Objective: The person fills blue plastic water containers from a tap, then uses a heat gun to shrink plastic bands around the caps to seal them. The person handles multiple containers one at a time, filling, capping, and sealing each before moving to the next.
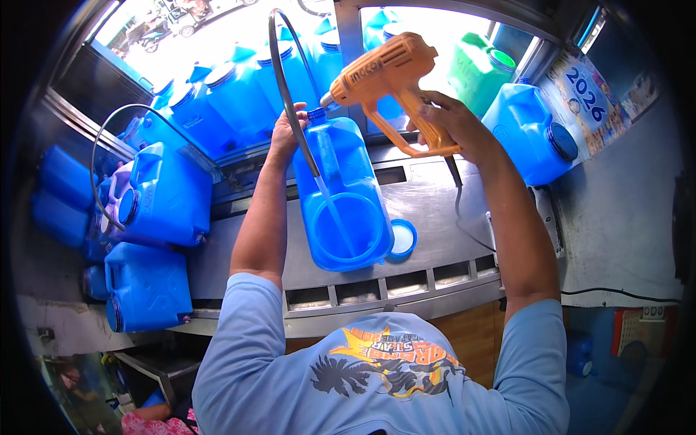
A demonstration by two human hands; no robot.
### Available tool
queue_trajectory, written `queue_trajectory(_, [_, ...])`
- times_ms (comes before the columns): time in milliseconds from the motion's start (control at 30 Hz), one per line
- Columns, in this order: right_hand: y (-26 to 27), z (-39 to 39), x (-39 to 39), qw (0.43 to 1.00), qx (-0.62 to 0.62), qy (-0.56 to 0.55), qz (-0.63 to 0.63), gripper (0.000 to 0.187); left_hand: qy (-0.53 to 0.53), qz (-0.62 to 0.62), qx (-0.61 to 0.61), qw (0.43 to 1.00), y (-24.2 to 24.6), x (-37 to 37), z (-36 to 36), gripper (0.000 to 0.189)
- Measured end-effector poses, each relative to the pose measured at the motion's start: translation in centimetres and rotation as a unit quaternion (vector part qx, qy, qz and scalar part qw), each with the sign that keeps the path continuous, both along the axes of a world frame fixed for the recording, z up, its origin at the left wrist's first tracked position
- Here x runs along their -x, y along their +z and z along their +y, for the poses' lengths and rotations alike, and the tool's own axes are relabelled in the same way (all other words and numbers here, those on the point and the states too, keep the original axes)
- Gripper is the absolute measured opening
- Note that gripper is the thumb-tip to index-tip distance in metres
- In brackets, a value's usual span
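My right hand (454,124) grips an orange INGCO heat gun (380,68) by its handle. The gun's metal nozzle (327,100) points at the small blue cap (316,115) on a blue plastic water jug (331,152). Beside that cap is my left hand (287,129), partly behind a grey hose (284,87); its exact hold is hidden. The hose arches over the jug, and a pale streak, water or clear tubing, runs from its end into the wide uncapped mouth (348,225). A blue screw lid (402,238) with a white inside lies right of the jug.
The jug stands on a slotted stainless steel counter (244,255). Several blue jugs (168,196) crowd the left, where a second hose (95,157) curves. More jugs line the window; a green one (478,70) and a blue one (530,133) stand right. The gun's cord (459,209) trails rightward.
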State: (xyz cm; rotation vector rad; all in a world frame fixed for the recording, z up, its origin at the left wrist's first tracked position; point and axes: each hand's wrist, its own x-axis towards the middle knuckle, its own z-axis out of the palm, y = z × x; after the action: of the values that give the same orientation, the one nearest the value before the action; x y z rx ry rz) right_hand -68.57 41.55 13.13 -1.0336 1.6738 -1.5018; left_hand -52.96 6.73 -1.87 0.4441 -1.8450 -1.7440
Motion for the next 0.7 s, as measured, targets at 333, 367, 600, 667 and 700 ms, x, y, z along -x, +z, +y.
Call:
queue_trajectory(333, [5.2, -2.6, 1.1, 0.99, -0.079, 0.067, 0.092, 0.063, -0.01, 0.034, -0.033, 0.999, 0.3, -0.5, 0.1, 0.052])
queue_trajectory(367, [5.2, -3.0, 1.0, 0.991, -0.07, 0.065, 0.089, 0.063, -0.007, 0.036, -0.016, 0.999, 0.2, -0.5, 0.0, 0.05])
queue_trajectory(600, [3.7, -2.0, 0.6, 0.994, -0.079, 0.039, 0.065, 0.062, 0.018, 0.002, -0.049, 0.999, 0.9, -0.4, -0.3, 0.048])
queue_trajectory(667, [2.5, -1.0, 0.5, 0.997, -0.081, 0.014, 0.01, 0.062, 0.008, -0.024, -0.006, 1.0, 1.3, 0.1, -0.3, 0.05])
queue_trajectory(700, [1.8, -0.6, 0.4, 0.998, -0.063, 0.013, -0.004, 0.062, 0.007, -0.037, 0.013, 0.999, 1.4, 0.3, -0.2, 0.051])
